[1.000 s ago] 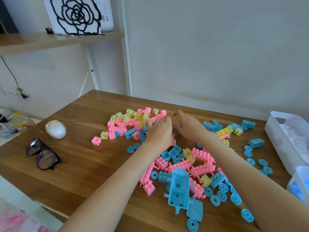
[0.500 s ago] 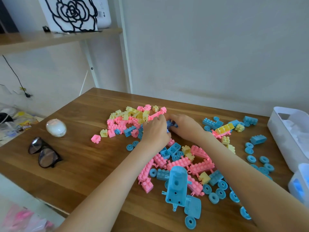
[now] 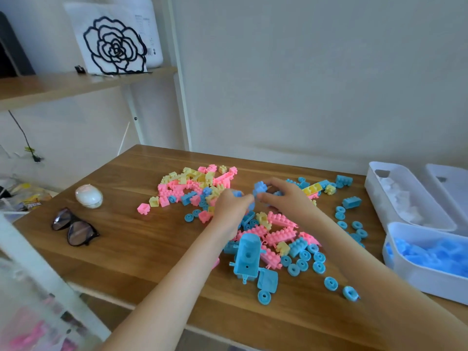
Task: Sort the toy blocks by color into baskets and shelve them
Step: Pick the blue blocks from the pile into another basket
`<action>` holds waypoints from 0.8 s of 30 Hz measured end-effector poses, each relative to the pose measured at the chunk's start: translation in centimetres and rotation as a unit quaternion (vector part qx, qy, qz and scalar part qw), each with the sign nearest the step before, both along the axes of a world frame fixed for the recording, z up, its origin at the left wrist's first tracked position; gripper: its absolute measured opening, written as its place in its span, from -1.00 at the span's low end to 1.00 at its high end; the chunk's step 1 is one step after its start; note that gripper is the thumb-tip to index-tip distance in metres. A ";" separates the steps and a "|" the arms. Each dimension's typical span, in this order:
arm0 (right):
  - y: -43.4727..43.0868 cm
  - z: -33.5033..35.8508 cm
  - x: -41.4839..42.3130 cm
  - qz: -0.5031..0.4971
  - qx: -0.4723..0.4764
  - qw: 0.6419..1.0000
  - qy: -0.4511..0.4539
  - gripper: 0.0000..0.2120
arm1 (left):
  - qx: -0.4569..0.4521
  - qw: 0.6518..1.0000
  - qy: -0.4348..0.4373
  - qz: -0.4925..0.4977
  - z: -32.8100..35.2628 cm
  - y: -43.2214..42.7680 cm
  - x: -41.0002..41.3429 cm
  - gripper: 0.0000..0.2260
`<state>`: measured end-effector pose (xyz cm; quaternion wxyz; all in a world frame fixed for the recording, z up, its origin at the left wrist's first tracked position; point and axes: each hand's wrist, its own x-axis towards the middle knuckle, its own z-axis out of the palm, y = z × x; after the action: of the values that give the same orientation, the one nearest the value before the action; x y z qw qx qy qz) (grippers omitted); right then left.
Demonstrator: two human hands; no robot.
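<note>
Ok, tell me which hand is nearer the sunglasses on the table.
Left. The left hand is over the block pile, to the right of the sunglasses, with bare table between. The right hand, pinching a blue block, is farther right, beyond the left hand.

No legible text, brand or number in view.
- White container [image 3: 152, 31] on shelf [image 3: 63, 84]: small dark print block and round marks low on side, too small to read.
- Yellow packet [image 3: 31, 198] at far left, off counter: dark lettering across band, blurred, unreadable.
- White panel [image 3: 83, 34] in front of container: black rose outline only, carries no readable wording.
</note>
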<state>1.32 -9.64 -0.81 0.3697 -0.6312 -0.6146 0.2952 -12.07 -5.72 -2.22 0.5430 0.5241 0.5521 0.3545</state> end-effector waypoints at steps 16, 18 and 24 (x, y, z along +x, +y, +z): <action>-7.9 1.8 4.2 -0.069 -0.039 0.989 0.126 -0.74 | 0.087 0.985 -0.028 -0.145 1.8 -6.1 3.8 -0.83; -8.8 2.1 4.7 -0.068 -0.035 0.987 0.142 -0.82 | 0.103 0.982 -0.020 -0.158 2.1 -6.4 4.3 -0.88; -11.5 2.8 7.0 -0.085 -0.009 0.983 0.160 -0.86 | 0.111 0.971 -0.018 -0.211 2.6 -7.5 6.6 -0.83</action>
<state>8.31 -21.09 1.95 0.4814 -0.6288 -0.4894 0.3653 -5.52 -13.19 0.37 0.5537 0.6794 0.3762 0.3006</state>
